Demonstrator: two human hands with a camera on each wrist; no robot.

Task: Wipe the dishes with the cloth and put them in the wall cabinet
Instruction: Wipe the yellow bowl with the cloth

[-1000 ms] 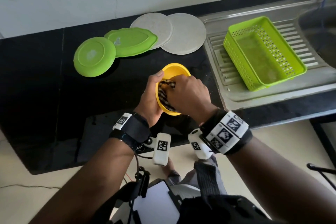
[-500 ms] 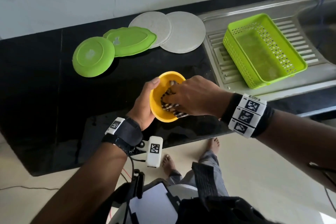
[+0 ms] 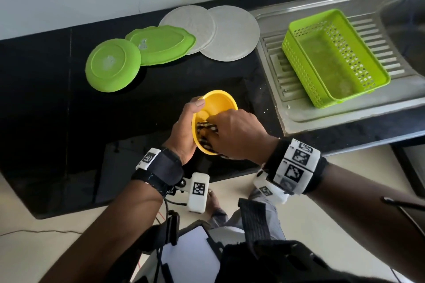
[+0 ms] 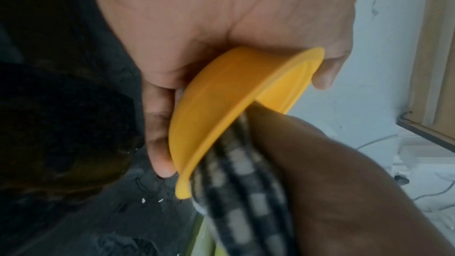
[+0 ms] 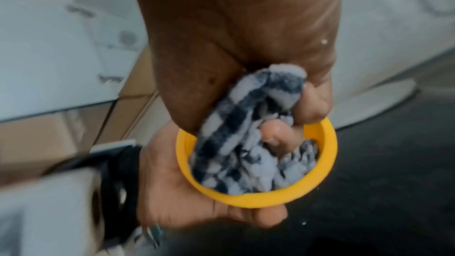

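A small yellow bowl [image 3: 218,104] is held tilted above the black counter's front edge. My left hand [image 3: 184,131] grips it from outside, thumb on the rim, fingers under its wall [image 4: 221,104]. My right hand [image 3: 234,133] is bunched round a black-and-white checked cloth [image 3: 205,130] and presses it inside the bowl [image 5: 325,155]. The cloth [image 5: 246,143] fills most of the bowl's inside. On the counter behind lie a green bowl [image 3: 112,64] upside down, a green oval dish [image 3: 161,45] and two grey round plates [image 3: 232,34].
A green perforated basket [image 3: 333,57] stands on the steel drainboard [image 3: 345,112] at the right, next to the sink. The black counter [image 3: 57,122] runs to a white marble wall behind. The wall cabinet is not in view.
My right hand has turned the cloth inside the bowl, and its wrist swung back toward me. The bowl has tipped more upright in my left hand.
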